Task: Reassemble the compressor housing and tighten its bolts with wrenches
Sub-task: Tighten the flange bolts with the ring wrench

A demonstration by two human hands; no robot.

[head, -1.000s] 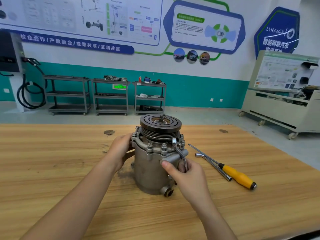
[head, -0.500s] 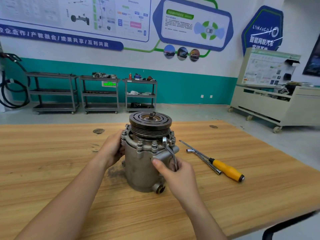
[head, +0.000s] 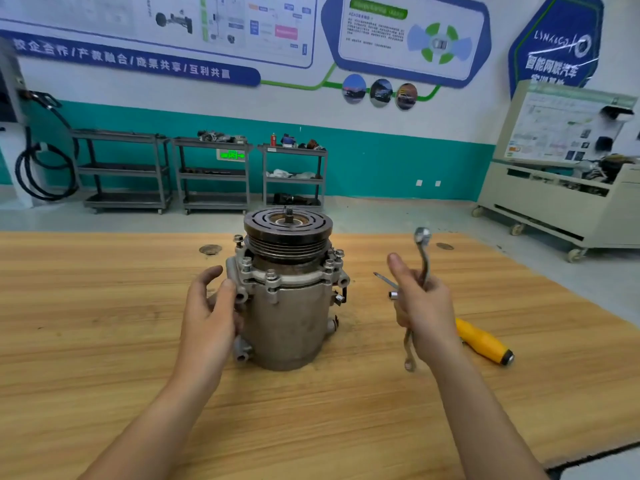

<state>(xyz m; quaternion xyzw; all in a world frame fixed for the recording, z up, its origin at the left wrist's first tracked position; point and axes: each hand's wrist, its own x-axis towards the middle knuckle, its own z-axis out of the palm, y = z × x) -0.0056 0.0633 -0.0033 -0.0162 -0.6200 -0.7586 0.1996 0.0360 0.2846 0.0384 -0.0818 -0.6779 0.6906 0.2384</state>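
The grey compressor (head: pixel 289 317) stands upright on the wooden bench (head: pixel 104 341), its grooved pulley on top and several bolts around the upper flange. My left hand (head: pixel 211 313) rests against the housing's left side with fingers relaxed. My right hand (head: pixel 424 306) is off to the right of the compressor, clear of it, and grips a bent ring wrench (head: pixel 423 251) by its middle. The wrench's ring end points up and its other end hangs below my palm.
A yellow-handled screwdriver (head: pixel 483 341) and a socket wrench (head: pixel 393 294) lie on the bench behind my right hand. Grey shelf carts (head: pixel 211 174) stand along the teal wall. A beige training stand (head: pixel 561 188) is at the right. The bench's front right corner is near.
My right hand has lifted the wrench off the flange bolt and moved it away to the right. The compressor now faces a different way. My left hand stays at its left side.
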